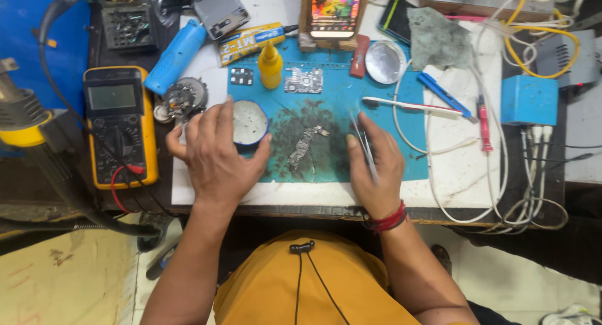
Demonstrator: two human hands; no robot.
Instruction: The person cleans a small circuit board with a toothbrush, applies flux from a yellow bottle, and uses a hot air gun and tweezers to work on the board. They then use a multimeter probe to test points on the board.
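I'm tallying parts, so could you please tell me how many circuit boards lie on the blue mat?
3: a long board mid-mat between the hands, a silver one and a small dark one up top.

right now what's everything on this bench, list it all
work mat: 1, blue, centre of bench
small circuit board: 1, silver, on mat between the hands
larger circuit board: 1, silver, top of mat
round tin: 1, blue rim, at left fingertips
squeeze bottle: 1, yellow, top of mat
multimeter: 1, yellow and black, left
metal dish: 1, silver, top right of mat
toothbrush: 1, white and red, right of mat
phone: 1, screen lit, propped at back
box: 1, blue, right
cables: several, white and yellow, right
tweezers: 1, silver, in right hand's grip
left hand: beside tin
right hand: red wrist threads
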